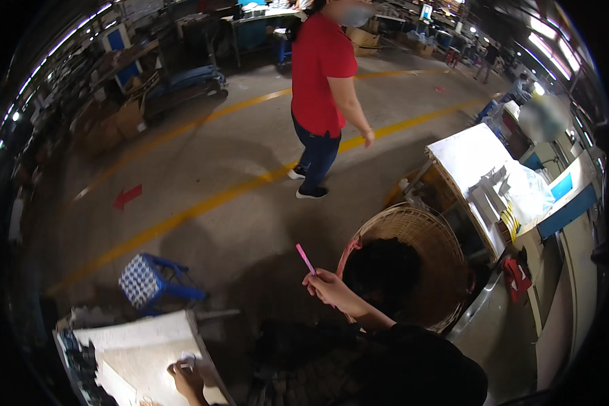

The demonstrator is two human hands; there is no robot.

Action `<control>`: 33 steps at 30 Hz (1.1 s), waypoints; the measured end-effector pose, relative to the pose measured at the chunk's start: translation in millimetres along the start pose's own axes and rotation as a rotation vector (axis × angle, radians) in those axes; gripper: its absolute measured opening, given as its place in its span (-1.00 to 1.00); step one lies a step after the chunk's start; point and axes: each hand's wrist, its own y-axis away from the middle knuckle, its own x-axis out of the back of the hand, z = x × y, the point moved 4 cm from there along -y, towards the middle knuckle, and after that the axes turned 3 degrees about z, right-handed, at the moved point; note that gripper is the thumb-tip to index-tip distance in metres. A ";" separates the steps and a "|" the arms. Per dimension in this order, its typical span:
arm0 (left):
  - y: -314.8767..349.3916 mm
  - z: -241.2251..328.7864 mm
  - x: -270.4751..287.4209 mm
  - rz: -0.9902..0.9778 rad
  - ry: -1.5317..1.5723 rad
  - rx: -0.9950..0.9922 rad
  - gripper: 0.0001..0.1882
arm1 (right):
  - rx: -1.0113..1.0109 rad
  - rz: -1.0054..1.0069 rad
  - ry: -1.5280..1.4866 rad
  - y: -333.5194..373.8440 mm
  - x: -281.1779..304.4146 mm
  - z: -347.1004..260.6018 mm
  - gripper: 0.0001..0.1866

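My right hand [328, 287] is closed round a slim pink pen-like stick [304, 258], held up at a slant over the floor. Just beyond that hand stands a round wicker basket [446, 260] with a dark heap [384, 271] inside. Down at the lower left, my left hand [188, 384] is over a pale-topped table [139, 336]. Its fingers are bent together at a small whitish thing [188, 358] too unclear to name. Dark pieces [81, 362] line that table's left edge.
A blue stool [157, 281] with a checked seat stands beyond the left table. A person in a red shirt [321, 74] is on the walkway by a yellow line [243, 184]. At right, a white-topped table [470, 152] carries plastic bags [526, 193].
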 end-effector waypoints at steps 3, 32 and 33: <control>-24.8 18.6 7.6 0.048 -0.049 0.071 -0.51 | -0.062 -0.029 -0.030 -59.7 -0.5 -4.4 -0.77; -494.3 1043.3 -299.4 -0.668 0.210 -1.335 -0.28 | 0.154 0.271 0.229 -627.3 336.3 -401.3 -0.75; -505.4 1066.0 -306.2 -0.692 0.202 -1.292 -0.30 | 0.152 0.256 0.228 -647.8 356.0 -415.7 -0.76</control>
